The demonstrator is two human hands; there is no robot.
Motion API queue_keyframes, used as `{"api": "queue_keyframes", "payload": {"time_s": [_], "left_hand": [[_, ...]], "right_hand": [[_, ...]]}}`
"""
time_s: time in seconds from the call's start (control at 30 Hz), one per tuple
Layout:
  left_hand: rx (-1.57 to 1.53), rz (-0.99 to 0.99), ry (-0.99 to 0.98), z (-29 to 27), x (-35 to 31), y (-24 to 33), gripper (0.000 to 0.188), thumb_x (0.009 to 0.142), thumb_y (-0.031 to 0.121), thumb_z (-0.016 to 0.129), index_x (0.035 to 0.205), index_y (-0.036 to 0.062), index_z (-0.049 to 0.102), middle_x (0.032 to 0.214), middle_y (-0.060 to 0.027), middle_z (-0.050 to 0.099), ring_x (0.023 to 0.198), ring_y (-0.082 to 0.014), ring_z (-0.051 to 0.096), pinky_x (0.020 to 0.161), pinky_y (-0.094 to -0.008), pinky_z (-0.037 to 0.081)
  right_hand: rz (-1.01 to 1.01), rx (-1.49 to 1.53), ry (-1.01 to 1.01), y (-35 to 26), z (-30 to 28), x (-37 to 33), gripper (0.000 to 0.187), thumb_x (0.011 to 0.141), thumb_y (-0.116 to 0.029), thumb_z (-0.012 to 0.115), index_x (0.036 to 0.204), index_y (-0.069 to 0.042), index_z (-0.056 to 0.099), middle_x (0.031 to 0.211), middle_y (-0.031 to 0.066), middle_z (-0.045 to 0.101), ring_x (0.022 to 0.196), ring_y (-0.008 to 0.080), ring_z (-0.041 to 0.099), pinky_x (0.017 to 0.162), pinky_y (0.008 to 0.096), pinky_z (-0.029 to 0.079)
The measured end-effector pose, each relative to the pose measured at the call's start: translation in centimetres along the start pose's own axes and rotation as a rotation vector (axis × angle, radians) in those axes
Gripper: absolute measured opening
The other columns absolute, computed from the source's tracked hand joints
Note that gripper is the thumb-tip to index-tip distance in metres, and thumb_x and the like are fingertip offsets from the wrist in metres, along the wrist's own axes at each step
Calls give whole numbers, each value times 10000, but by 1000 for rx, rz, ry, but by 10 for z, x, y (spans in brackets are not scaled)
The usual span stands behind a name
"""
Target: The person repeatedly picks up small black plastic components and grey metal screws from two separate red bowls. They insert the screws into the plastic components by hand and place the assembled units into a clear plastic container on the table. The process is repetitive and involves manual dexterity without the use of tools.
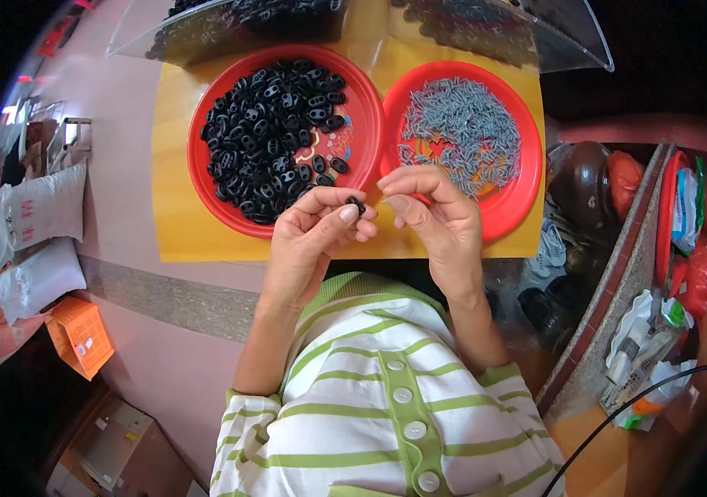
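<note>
Striped green-and-white buttoned shirt lies nearest, on the near side of the red plate of black two-holed plastic pieces. By that plate's near right edge, the left hand pinches one black two-holed piece. Beside it, farther right of the plate, the right hand has thumb and forefinger close together; whether they grip anything, I cannot tell. Right of the plate, a second red plate holds grey screws.

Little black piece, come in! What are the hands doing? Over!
Left hand: pinching little black piece. Right hand: close by, grip unclear. Piece partly hidden by fingers; no other obstruction visible.
</note>
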State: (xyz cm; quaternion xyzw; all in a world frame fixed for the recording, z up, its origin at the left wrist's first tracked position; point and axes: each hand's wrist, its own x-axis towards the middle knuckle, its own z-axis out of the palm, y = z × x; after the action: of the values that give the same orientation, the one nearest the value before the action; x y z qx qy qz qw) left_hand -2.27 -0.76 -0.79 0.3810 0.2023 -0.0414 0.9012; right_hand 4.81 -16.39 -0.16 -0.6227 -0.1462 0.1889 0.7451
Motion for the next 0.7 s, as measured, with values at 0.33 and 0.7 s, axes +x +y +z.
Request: {"api": "queue_keyframes", "payload": {"time_s": [0.33,0.7], "left_hand": [[-77,-33,-21,-9,-2,-3,108,881,60,591,957,-15,599,887,-122,662,748,-150,642,714,-261,522],[44,26,49,-4,4,-2,88,864,51,592,923,-13,588,834,-115,651,687,-142,625,647,-238,516]], "right_hand": [[128,169,-35,10,15,3,109,889,-57,595,984,-4,607,905,37,618,773,70,583,719,203,475],[166,251,-60,13,15,7,114,900,-69,584,993,-4,595,876,38,619,757,68,583,687,199,479]]}}
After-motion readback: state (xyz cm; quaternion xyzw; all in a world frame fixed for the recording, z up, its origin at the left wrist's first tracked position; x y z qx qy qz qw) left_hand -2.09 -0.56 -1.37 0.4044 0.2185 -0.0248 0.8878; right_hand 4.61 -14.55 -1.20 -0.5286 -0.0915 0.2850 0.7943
